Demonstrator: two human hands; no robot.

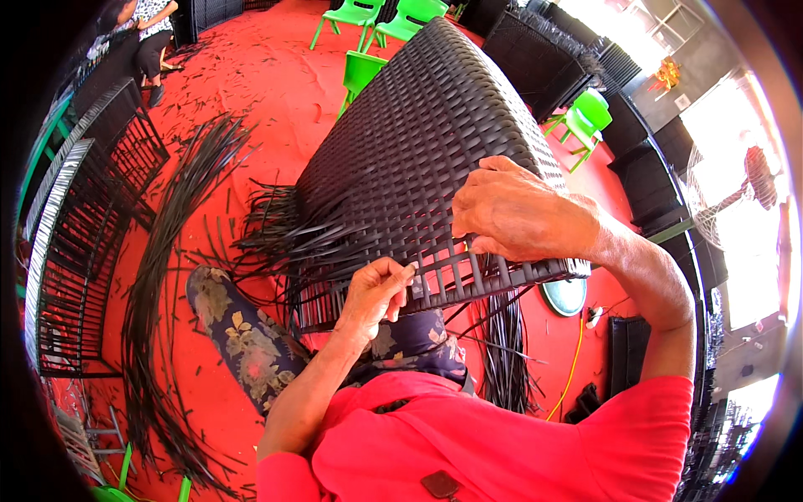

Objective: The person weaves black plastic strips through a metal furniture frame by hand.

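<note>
A large black woven wicker frame (401, 142) leans across my lap, its lower rim close to me. The weave is dense over the upper part. Open gaps between upright bars show along the near edge. My right hand (520, 212) rests against the weave near that edge with fingers curled inward; whatever they grip is hidden. Lower and to the left, my left hand (376, 296) makes a pinch beside the open bars, and what is between thumb and finger is too small to name. Loose black strip ends (288, 230) fan out from the frame's left side.
Long black strips (159, 276) lie in a bundle on the red floor at left, and another bundle (504, 356) lies below the frame. Black slatted frames (84, 259) stand far left. Green chairs (584, 121), a fan (736, 188) and a yellow cord (571, 381) are around. Another person (153, 42) stands back left.
</note>
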